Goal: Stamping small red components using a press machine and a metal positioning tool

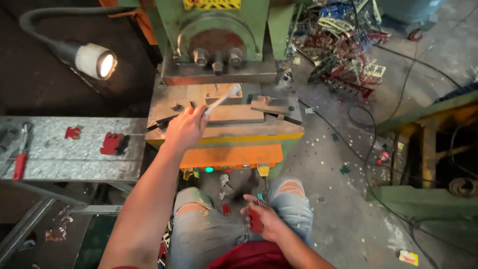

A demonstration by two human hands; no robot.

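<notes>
Wrench: a red-handled wrench [21, 158] lies at the far left of the grey metal counter [50, 159].
Red pieces: two flat red cut-outs [72, 132] [111, 143] lie on the same counter, near each other, well apart from the wrench.
Lamp: a lit work lamp [97, 62] on a flexible neck hangs above the counter, facing right.
Left hand: the left hand [186, 128] reaches out over the press bed [224, 130], fingers closed around the end of a thin white brush [222, 99].
Brush: it slants up and to the right from the hand, its tip over the brown die plate [234, 113], under the green press head [219, 35].
Right hand: the right hand [262, 219] rests low between the knees in torn jeans, fingers curled around a small red piece [256, 221].
Floor: concrete, strewn with small scraps and a black cable [368, 149].
Scrap heap: a tangle of red and pale punched metal [348, 45] lies at the upper right.
</notes>
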